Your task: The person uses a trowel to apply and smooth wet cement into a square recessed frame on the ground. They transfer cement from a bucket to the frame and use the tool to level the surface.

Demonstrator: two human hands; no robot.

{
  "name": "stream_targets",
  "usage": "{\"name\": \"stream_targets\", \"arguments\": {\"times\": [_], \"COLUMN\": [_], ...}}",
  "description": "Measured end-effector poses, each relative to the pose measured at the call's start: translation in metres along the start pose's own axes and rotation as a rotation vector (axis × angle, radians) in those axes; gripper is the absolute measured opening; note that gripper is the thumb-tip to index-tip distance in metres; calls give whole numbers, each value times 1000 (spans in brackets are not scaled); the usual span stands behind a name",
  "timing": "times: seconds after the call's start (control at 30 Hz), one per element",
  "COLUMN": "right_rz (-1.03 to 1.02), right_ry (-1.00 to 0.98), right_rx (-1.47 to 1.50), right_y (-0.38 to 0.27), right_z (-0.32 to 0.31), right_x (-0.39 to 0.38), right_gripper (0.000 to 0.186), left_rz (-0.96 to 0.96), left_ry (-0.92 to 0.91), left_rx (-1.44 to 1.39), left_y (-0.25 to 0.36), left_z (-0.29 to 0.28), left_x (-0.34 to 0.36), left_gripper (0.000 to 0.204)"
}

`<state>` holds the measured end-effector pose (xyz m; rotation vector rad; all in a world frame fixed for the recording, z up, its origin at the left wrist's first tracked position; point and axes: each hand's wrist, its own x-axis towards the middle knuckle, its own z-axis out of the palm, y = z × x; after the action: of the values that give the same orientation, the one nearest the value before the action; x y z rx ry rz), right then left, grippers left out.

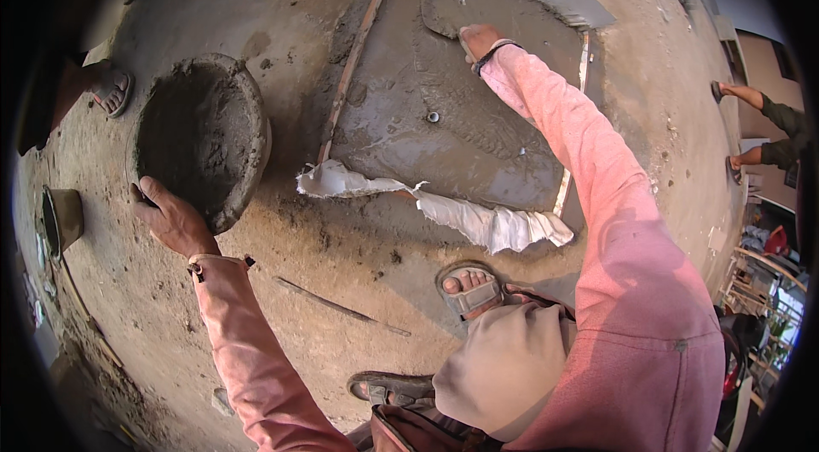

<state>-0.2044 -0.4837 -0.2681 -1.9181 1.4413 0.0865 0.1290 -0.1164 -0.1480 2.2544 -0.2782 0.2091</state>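
Note:
My left hand point(177, 220) grips the near rim of a round basin point(258, 124), its thumb on the edge. Grey wet mortar coats the basin's inside, and the basin is tilted. My right hand point(482, 40) is closed over the far part of a wet cement slab point(384, 102). A flat, cement-coated trowel point(442, 7) extends from it over the surface; the handle is hidden in the fist. A short pipe end point(432, 117) stands up in the slab's middle, with rougher mortar beside it.
Wooden strips point(363, 43) edge the slab, and a crumpled white sack point(478, 222) lies along its near side. A thin stick point(341, 307) is on the ground. A bucket point(64, 217) stands at far left. Other people's feet point(111, 87) are at the left; another person's legs point(768, 128) are at right.

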Motion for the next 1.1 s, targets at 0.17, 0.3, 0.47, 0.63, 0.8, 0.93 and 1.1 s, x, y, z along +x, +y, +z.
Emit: {"name": "stream_targets", "arguments": {"times": [0.17,0.3,0.47,0.63,0.8,0.93,1.1], "right_rz": [-255,58,473,91,-82,-61,171], "right_ry": [165,139,147,113,47,201,225], "right_rx": [-366,-374,400,69,-262,-377,-314], "right_y": [-6,47,32,42,-24,37,121], "right_z": [1,-43,-44,-25,4,-18,-50], "right_x": [-2,11,-42,7,-5,6,-19], "right_gripper": [41,44,41,38,40,44,44], "left_rz": [25,17,5,-9,21,26,31], "left_ry": [7,6,10,-2,16,-1,13], "left_rx": [0,-19,10,26,41,21,9], "left_y": [-4,-3,-4,9,-7,0,-1], "left_z": [-1,-3,-9,1,-6,-3,1], "left_x": [1,0,3,-4,4,0,-1], "left_gripper": [66,66,66,66,66,65,65]}}
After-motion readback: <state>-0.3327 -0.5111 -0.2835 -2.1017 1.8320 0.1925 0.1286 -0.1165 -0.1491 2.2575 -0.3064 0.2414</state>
